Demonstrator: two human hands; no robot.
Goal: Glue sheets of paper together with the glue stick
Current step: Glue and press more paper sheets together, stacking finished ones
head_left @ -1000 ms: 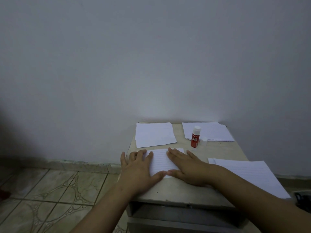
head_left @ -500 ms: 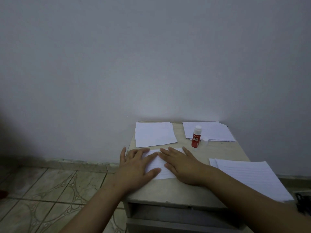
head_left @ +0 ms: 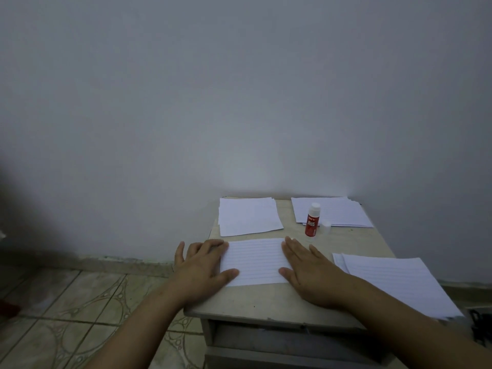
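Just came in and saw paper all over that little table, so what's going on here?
A person is pressing a lined sheet flat on a small table, left hand on its left edge and right hand on its right, fingers straight. A red glue stick stands upright behind it with its cap off beside it. Three other paper piles lie around: back left, back right and near right.

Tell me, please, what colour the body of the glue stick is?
Red with white lettering, under a white top; the glue stick shows only in the head view.
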